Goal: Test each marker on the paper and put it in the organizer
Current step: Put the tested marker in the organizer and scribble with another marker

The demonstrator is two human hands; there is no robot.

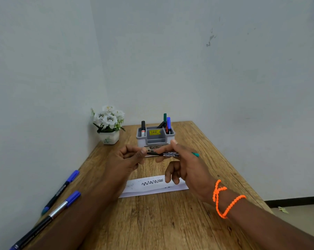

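I have the black marker (pixel 167 153) level above the bench (pixel 170 222), between the paper (pixel 152 188) and the grey organizer (pixel 155 136). My right hand (pixel 186 168) pinches its barrel; my left hand (pixel 132 156) is closed on its near end, cap or tip hidden. A careless pull could jab ink onto my fingers or knock the organizer just behind.

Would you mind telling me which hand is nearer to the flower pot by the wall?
Left. The left hand is just right of the flower pot, slightly nearer the person. The right hand is farther right, holding the marker, past the organizer.
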